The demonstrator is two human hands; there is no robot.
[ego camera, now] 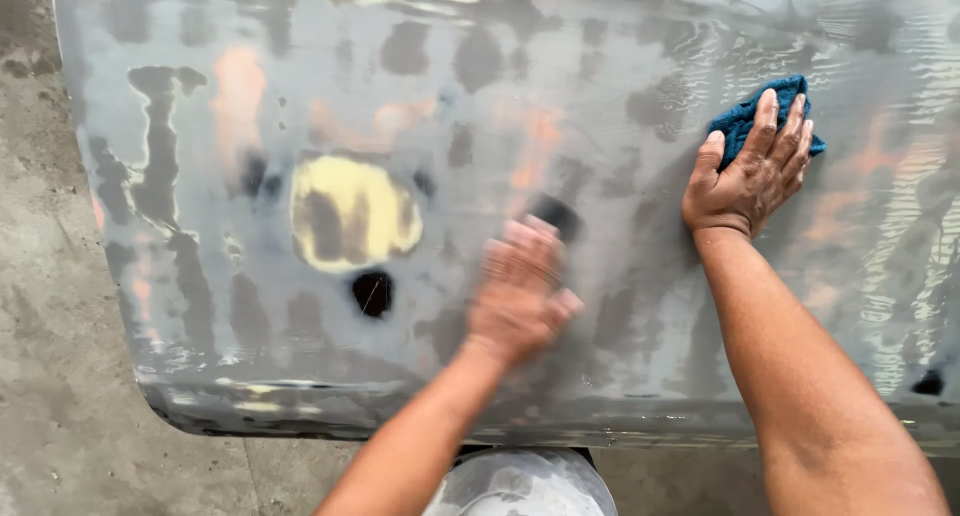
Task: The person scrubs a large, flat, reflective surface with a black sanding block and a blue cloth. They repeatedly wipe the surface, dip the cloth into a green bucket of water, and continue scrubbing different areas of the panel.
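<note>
The left hand (520,294) is blurred, its fingers curled down over a small dark sanding block (555,214), of which only one dark corner shows past the fingertips; the hand is closed on it and presses it flat against the car body panel (420,106), near the middle of the sheet. The right hand (748,174) lies well apart to the right, palm down and fingers spread, pinning a blue cloth (745,121) to the panel; the cloth bunches out from under the fingertips toward the upper right, so this hand holds it by pressure rather than in a clenched fist. Both things sit directly under their hands, touching the wet metal. Judging by the surface, the sanding looks well along but unfinished: most of the panel is dull grey with rubbed-through patches of darker grey and faint orange, a yellow filler patch (352,214) just left of the block shows a feathered edge, and a small black spot (372,293) sits below it. Rippled wet film on the right part of the panel suggests that side is not yet wiped. A pale rounded object, perhaps a bucket (525,484), stands below the panel's lower edge on the concrete floor (50,376)
</note>
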